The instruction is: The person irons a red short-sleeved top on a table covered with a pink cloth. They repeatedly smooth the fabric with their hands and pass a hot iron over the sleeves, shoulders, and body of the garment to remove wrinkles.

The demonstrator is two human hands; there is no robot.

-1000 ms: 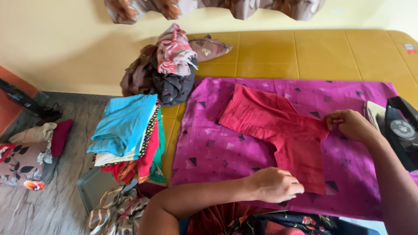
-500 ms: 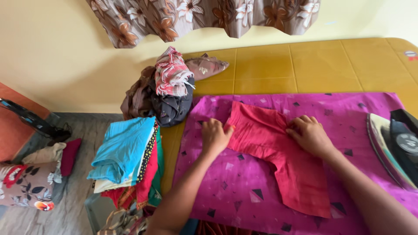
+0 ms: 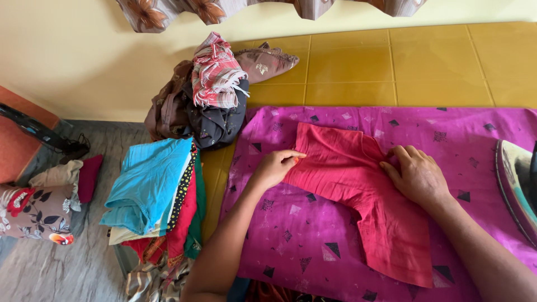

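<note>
A small red garment (image 3: 358, 190) lies spread on a magenta cloth (image 3: 470, 140) patterned with dark triangles, which covers a yellow surface (image 3: 391, 61). My left hand (image 3: 275, 166) pinches the garment's left edge between thumb and fingers. My right hand (image 3: 415, 174) lies palm down on the garment's right side, fingers together, pressing the fabric flat.
A clothes iron (image 3: 517, 184) stands at the right edge of the cloth. A folded stack topped by a blue piece (image 3: 152, 179) sits to the left. A crumpled heap of clothes (image 3: 215, 89) lies at the back left. More cloth (image 3: 39, 207) rests on the floor.
Both hands went from the garment's lower and right ends to its upper part a second ago. Since half a second ago they shifted only slightly, and the view dropped a little.
</note>
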